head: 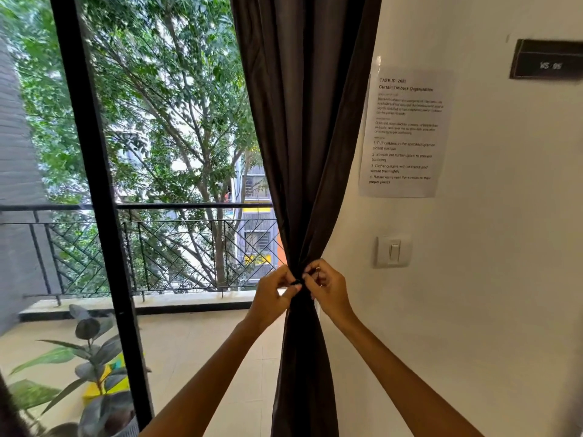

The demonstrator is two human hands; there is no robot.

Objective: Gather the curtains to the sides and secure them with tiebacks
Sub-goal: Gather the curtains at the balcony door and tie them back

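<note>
Two hands meet at the narrow waist of a dark brown curtain (pixel 307 152) that hangs gathered against the right edge of the window, beside a white wall (pixel 473 294). The left hand (pixel 275 293) comes in from the window side with its fingers curled, pinching a thin black tieback (pixel 297 282) at the front of the bunched fabric. The right hand (pixel 326 287) comes in from the wall side, fingers likewise curled and pinching at the same spot; the tieback is too small to tell how it is fastened. Above the hands the curtain spreads wide in folds; below them it flares out again toward the floor. On the wall hang a printed paper sheet (pixel 405 134), a dark plaque (pixel 547 59) and a light switch (pixel 392 251). Through the glass, past a black window frame (pixel 94 200), show a balcony railing (pixel 142 247), trees and a leafy potted plant (pixel 91 367).
</note>
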